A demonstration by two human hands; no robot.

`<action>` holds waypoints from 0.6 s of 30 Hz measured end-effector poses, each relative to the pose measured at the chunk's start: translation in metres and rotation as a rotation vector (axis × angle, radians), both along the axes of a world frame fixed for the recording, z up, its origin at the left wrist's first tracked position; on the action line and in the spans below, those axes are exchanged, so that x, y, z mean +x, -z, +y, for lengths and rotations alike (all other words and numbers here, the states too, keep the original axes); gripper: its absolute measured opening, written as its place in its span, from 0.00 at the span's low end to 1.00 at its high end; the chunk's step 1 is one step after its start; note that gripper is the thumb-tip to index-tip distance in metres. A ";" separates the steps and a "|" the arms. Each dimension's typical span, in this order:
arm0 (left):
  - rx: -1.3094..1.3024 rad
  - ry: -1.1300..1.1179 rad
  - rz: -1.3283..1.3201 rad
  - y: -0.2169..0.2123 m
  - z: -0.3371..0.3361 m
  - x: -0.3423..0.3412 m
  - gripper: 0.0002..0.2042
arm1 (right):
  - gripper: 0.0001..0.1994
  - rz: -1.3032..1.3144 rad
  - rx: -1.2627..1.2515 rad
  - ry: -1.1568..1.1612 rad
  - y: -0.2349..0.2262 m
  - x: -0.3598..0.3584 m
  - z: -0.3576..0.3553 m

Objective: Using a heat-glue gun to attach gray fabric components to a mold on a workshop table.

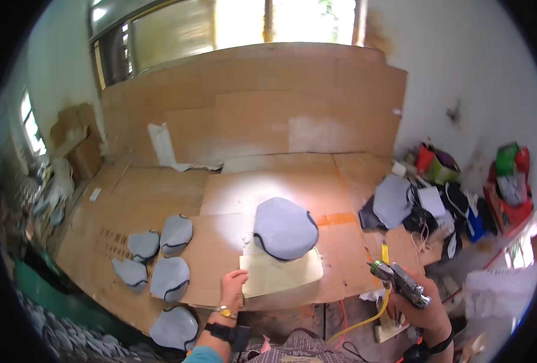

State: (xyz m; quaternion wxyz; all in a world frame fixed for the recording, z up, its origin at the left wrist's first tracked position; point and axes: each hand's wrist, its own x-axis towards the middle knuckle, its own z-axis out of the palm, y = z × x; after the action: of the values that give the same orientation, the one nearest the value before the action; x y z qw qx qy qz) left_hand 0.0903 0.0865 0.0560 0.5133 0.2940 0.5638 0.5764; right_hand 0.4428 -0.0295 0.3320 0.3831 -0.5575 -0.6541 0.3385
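Observation:
My right hand (423, 302) is wrapped round a silver spray gun (406, 284) with a green ring at its nozzle end. It is held over the right front of the bench. My left hand (232, 287) has its fingers curled together at the left edge of a pale yellow board (280, 275); whether they grip anything is hidden. A large grey fabric-covered pad (285, 228) with black edging rests partly on that board, just beyond my left hand. Further left lie several similar smaller grey pads (170, 278) on the cardboard.
Cardboard sheets (159, 181) cover the bench, and a cardboard screen (250, 115) stands behind it. A yellow hose (365, 323) runs near my right hand. Grey pads, bags and cloths form a heap (432, 206) on the right. More grey pieces (69, 333) lie at the lower left.

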 end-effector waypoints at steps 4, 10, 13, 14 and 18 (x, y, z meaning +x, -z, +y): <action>-0.206 0.156 0.029 -0.035 0.029 0.056 0.10 | 0.23 0.053 0.015 0.064 0.017 0.032 -0.022; -0.246 0.164 -0.028 -0.052 0.039 0.075 0.14 | 0.23 -0.051 -0.017 0.016 0.020 0.041 -0.056; -0.157 0.221 0.028 -0.051 0.041 0.071 0.15 | 0.23 -0.071 -0.027 -0.034 0.014 0.024 -0.064; -0.156 0.207 0.014 -0.050 0.040 0.066 0.15 | 0.23 -0.077 -0.041 -0.050 0.011 0.016 -0.064; 0.023 0.139 -0.027 -0.041 0.034 0.031 0.14 | 0.23 -0.093 -0.059 -0.161 0.000 -0.026 -0.057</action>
State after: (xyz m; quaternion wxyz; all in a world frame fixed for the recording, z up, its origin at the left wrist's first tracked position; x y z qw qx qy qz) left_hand 0.1212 0.1202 0.0966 0.5565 0.3304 0.5283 0.5496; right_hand 0.4171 -0.0867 0.3323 0.3072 -0.5291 -0.7036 0.3613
